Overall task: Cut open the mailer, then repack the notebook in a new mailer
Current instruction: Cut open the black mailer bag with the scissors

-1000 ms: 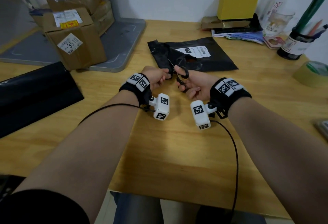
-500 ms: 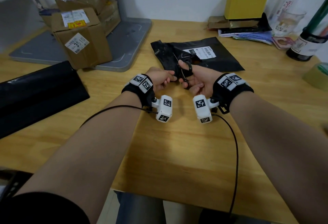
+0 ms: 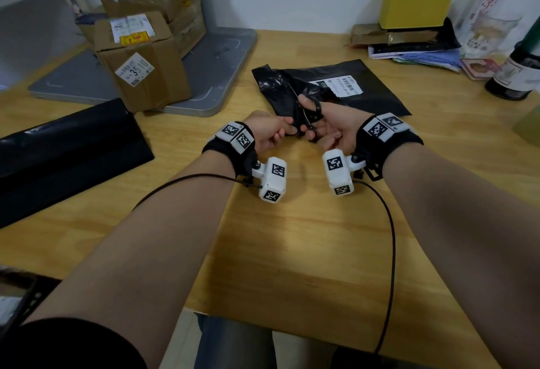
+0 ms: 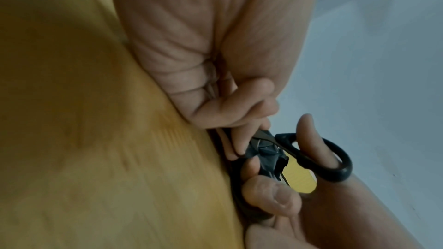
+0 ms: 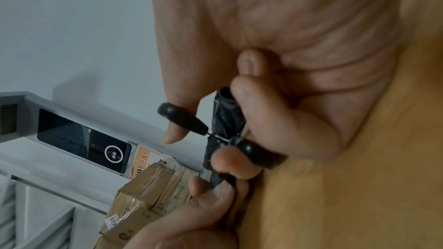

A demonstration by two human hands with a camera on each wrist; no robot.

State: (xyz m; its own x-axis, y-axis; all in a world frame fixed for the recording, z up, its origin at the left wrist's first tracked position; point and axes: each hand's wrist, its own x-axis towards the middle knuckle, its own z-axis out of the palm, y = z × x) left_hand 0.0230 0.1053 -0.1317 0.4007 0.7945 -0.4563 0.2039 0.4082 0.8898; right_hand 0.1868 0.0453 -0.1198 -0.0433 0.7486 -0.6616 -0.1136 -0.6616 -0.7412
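Right hand point(image 3: 331, 128) in scissors point(image 3: 311, 117), left hand point(image 3: 268, 131) pinching mailer point(image 3: 359, 76).

Both forearms reach forward, wrists close together. The left hand point(image 3: 267, 131) pinches the black mailer point(image 3: 344, 88) edge with curled fingers; the right hand point(image 3: 330, 128) grips the black scissors point(image 3: 309, 117), thumb through the upper loop.

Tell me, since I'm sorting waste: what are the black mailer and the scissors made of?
The black mailer looks like thin glossy plastic film: it crinkles and glints. The scissors have smooth, matte black handle loops, probably plastic; the blades look like dark metal, though they're largely hidden.
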